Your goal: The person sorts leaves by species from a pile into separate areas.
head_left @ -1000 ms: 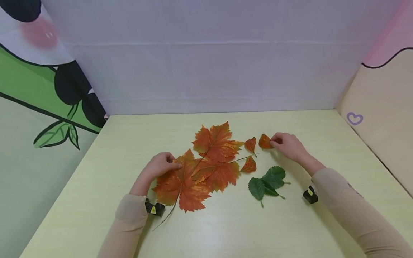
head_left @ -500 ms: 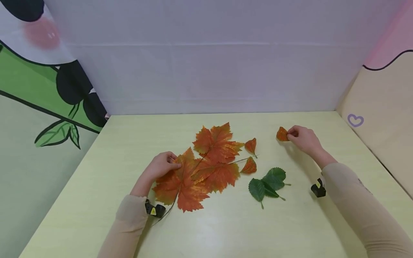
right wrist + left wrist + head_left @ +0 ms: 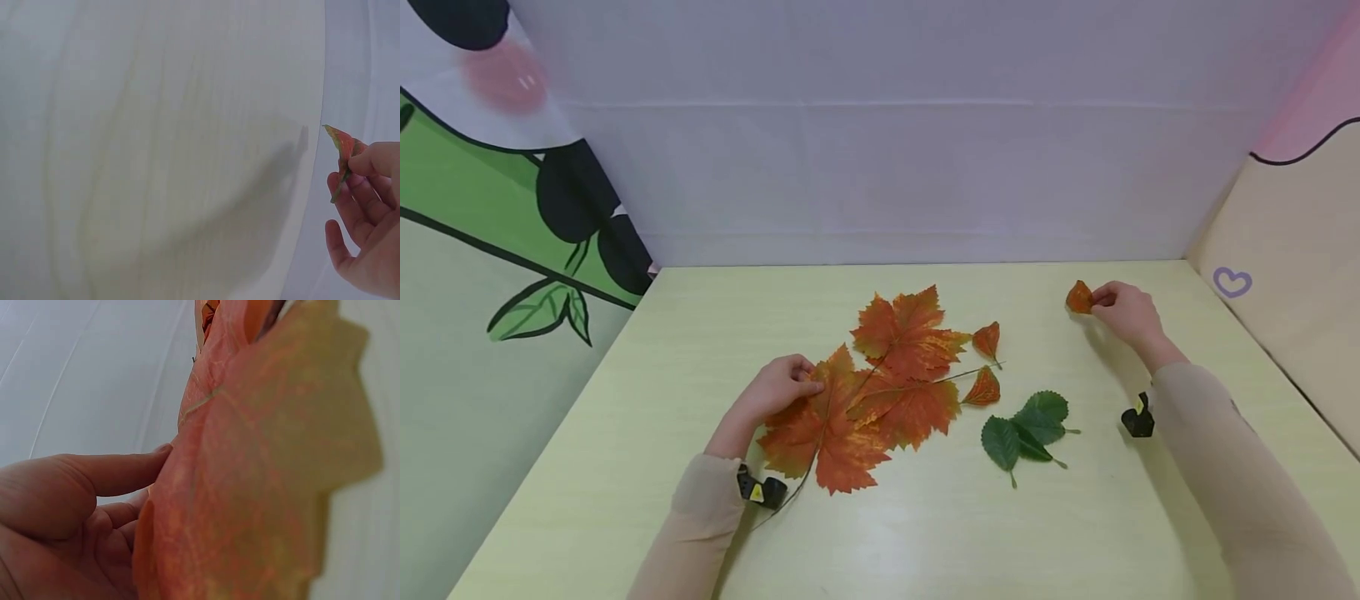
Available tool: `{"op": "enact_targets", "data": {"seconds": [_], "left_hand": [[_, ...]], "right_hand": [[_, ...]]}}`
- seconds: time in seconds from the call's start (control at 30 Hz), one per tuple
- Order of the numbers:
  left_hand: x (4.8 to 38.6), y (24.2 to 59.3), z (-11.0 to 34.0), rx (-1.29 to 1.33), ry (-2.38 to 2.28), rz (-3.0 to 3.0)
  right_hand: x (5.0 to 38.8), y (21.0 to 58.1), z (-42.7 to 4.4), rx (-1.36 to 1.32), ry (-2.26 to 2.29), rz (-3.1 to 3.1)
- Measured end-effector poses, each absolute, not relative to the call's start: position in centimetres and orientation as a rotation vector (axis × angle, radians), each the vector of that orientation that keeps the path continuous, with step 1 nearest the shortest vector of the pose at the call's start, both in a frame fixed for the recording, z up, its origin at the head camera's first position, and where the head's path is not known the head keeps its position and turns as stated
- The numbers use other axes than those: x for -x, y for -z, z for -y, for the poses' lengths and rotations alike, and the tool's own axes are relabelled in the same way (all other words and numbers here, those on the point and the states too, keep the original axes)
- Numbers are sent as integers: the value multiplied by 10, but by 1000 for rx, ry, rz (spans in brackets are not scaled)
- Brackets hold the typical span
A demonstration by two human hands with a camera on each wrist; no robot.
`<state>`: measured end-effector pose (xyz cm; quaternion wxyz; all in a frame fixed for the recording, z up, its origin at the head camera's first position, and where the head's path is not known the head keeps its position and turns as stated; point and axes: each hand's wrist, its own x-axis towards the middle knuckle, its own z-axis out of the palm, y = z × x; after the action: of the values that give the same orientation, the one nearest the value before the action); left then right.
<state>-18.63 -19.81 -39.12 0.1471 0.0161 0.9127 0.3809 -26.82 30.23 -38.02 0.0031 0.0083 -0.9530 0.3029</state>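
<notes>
At the far right of the table, my right hand (image 3: 1129, 315) pinches a small orange leaf (image 3: 1079, 297) between thumb and fingers. The right wrist view shows the same small leaf (image 3: 342, 150) held near its stem, above the tabletop. My left hand (image 3: 775, 387) pinches the edge of a large orange maple leaf (image 3: 831, 442). In the left wrist view, this maple leaf (image 3: 231, 487) covers part of the fingers. Two more large maple leaves (image 3: 906, 333) overlap it up and to the right.
Two small orange leaves (image 3: 987, 340) lie right of the maple leaves. Several green leaves (image 3: 1033, 429) sit in a cluster closer to the front right. A pale wall (image 3: 925, 183) stands behind the table (image 3: 925, 542), with printed panels on both sides.
My right hand has carried the small orange leaf to the right and toward the back, away from the other two small ones. The left hand has stayed in place.
</notes>
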Motion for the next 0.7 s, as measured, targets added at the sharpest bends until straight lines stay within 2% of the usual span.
{"op": "enact_targets", "data": {"seconds": [0.47, 0.7], "left_hand": [[188, 393, 199, -78, -1098, -2617], [190, 395, 201, -65, -1096, -2610]], "right_hand": [[294, 389, -339, 344, -1082, 2875], [292, 390, -352, 457, -1076, 2895]]}}
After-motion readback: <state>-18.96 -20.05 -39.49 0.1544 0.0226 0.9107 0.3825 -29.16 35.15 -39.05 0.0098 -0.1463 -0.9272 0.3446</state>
